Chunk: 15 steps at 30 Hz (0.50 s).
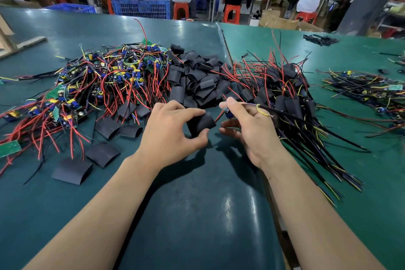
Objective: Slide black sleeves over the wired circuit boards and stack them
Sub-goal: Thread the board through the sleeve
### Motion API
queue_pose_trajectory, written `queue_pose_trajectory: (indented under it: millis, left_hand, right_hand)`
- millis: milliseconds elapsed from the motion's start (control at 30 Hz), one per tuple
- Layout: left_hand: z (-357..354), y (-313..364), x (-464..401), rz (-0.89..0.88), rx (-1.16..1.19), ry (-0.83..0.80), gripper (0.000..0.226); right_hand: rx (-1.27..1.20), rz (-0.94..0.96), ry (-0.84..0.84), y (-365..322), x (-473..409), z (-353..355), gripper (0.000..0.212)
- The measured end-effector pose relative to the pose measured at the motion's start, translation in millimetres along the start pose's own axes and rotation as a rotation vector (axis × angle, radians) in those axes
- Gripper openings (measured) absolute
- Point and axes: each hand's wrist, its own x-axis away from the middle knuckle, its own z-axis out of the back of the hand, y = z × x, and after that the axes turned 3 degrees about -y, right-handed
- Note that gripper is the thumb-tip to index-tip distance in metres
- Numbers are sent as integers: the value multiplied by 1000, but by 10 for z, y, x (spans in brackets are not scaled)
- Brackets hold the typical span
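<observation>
While we are pinching a black sleeve (201,124) in our left hand (173,131), our right hand (247,126) is gripping a wired board (229,114) just beside its mouth
We are risking a snag, we judge, if the red lead catches the sleeve's flattened opening; both wrists are hovering over the green mat (197,204), with the loose sleeves (197,79) beyond and the finished stack (285,94) lying right

Black sleeve (201,124) meets wired board (229,114), mid-air, btwn piles.
</observation>
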Motion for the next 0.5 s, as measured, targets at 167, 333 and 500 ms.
queue_pose_trajectory:
  millis: [167, 333, 500]
  left_hand:
    - [18, 29, -4, -7, 7, -40, 42]
    - [24, 43, -3, 12, 29, -56, 45]
    - [22, 23, -2, 88, 62, -84, 44]
  right_hand:
    - [78, 72, -19, 2, 2, 44, 14]
    - [105, 55, -70, 15, 19, 17, 13]
    - [65, 24, -76, -1, 26, 33, 9]
